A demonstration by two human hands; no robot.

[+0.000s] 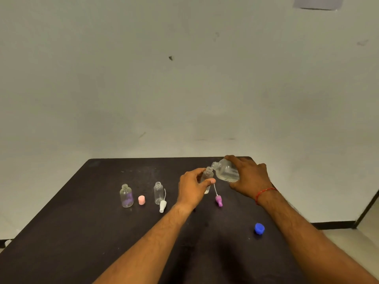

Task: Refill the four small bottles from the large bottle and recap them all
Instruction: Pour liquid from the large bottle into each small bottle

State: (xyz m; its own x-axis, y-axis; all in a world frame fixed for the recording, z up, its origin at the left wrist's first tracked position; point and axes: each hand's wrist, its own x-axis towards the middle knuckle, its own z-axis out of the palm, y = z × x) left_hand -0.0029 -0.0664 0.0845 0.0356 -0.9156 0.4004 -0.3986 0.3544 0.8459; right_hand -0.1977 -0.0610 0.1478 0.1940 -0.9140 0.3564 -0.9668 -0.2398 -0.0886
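1. On the dark table [82,232], far right of centre: the right hand [251,179] grasps the large bottle [226,171] from above, tipped over so its open neck points left and down. Clear liquid sits in its lower side.
2. The left hand [192,188] grips a small bottle [207,177] between thumb and fingers. It is uncapped and roughly upright; its mouth sits right at the large bottle's neck. Cannot tell whether its base touches the table, since the hand hides it.
3. A red thread bracelet [264,192] is on the right wrist.
4. A purple spray cap [219,200] with its thin tube lies flat on the table, just in front of the held small bottle and between the two hands.
5. To the left, a second small bottle [158,193] stands upright and open. A white spray cap [163,206] with its tube lies just beside its base.
6. Further left, a third small bottle [126,195] stands upright and open, with a purple tint in its lower part. A pink cap [141,200] stands between it and the second bottle.
7. A blue cap [259,228] lies near the right forearm, well apart from the bottles.
8. Only three small bottles are visible.
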